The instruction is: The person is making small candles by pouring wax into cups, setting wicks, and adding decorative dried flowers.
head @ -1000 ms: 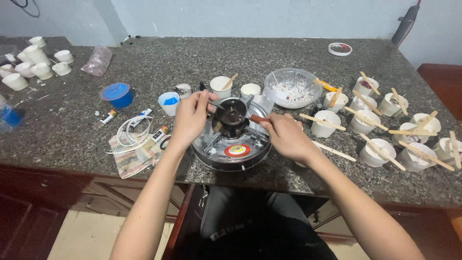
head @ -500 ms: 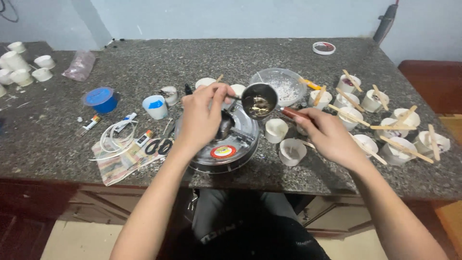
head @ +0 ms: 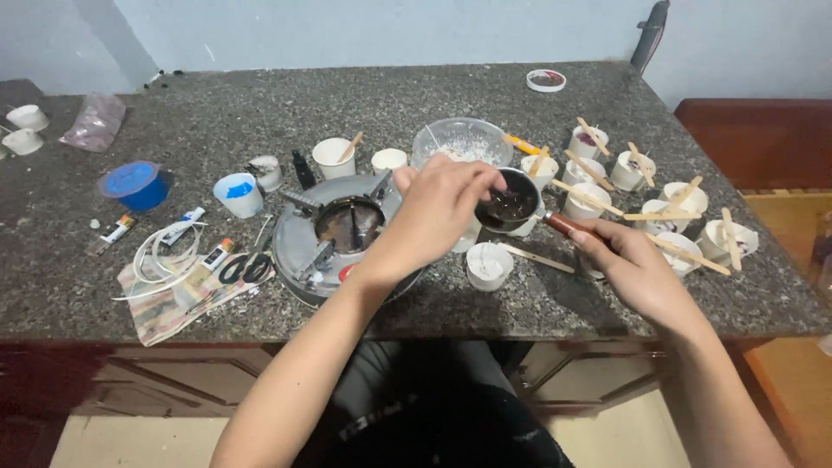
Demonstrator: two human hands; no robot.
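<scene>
The right hand (head: 637, 269) has its grip closed around the reddish handle of a small metal melting pot (head: 511, 206), held just above the bench (head: 451, 87) to the right of the round metal stove (head: 340, 236). The pot holds a dark liquid; its handle is mostly hidden inside the fist. The left hand (head: 438, 212) reaches across the stove to the pot's near rim, fingers pinched together as if on a thin stirrer, but whatever it grips is covered by the fingers and cannot be made out. Just below the pot stands a small white cup (head: 488, 264) with a pale filling, and a wooden stick (head: 537, 258) lies beside it. Behind the left hand a clear bowl (head: 461, 140) is partly blocked from view. To the right, more white cups with sticks (head: 637, 169) crowd the bench. Scissors (head: 245, 267) lie on a cloth left of the stove.
</scene>
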